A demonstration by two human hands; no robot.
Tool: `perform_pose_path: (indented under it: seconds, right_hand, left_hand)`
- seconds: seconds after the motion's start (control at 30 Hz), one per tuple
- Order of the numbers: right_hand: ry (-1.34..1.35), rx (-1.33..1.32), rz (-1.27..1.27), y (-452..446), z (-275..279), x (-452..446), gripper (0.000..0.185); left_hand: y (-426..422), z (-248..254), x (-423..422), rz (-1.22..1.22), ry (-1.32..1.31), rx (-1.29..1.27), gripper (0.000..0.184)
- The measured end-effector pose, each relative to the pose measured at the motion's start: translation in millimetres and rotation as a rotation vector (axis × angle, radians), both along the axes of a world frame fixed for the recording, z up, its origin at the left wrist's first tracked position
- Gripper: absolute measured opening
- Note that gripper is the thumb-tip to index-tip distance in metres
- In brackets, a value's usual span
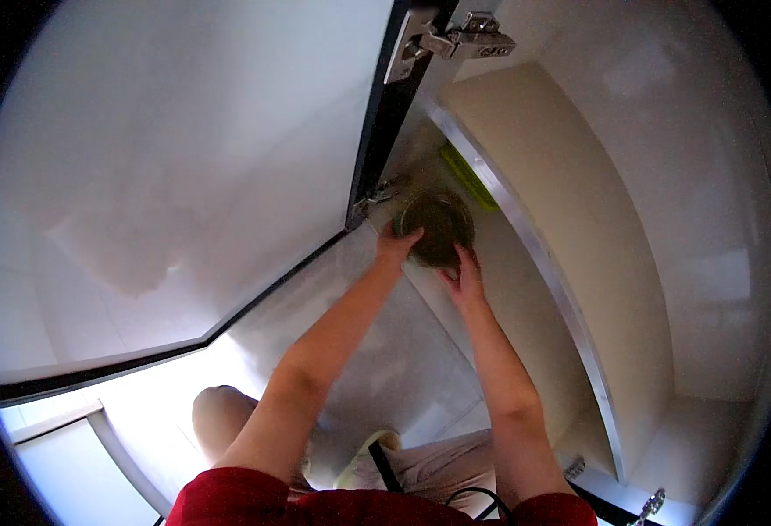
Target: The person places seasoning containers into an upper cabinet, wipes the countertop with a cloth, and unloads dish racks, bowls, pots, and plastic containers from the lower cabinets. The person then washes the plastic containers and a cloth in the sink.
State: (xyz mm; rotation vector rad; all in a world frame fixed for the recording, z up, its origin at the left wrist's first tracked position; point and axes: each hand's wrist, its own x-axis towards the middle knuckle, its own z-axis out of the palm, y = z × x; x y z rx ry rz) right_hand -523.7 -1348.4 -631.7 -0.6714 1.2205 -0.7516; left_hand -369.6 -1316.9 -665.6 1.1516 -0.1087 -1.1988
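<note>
Head view: a round, dark bowl (438,226) is gripped from the near side by both hands, its rim held at the left by the left hand (395,245), thumb laid over the edge, and at the right by the right hand (463,277). The fingers are partly spread and curved to its wall. The bowl is set between them, near a green object (469,175); whether it is lifted cannot be told.
</note>
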Motion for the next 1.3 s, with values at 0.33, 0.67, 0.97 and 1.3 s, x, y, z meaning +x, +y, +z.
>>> perform_pose_path:
  seconds: [0.33,0.67,0.97,1.3]
  right_hand:
    - [-0.030,-0.043,-0.021,47.1,32.1,-23.2,0.058]
    - [-0.062,0.155,-0.055,171.6,196.6,-43.7,0.050]
    - [-0.059,0.125,0.058,270.2,408.5,-18.8,0.049]
    - [-0.184,-0.204,0.517,303.5,671.4,82.0,0.061]
  left_hand:
    - [47.4,77.2,-6.6,-0.122,0.050,0.065,0.073]
    - [171.8,207.4,-29.9,-0.187,0.138,0.129,0.070]
    - [291.1,462.9,-6.4,-0.005,0.140,0.114,0.065]
    - [385.3,734.3,71.2,0.239,-0.203,0.127,0.062]
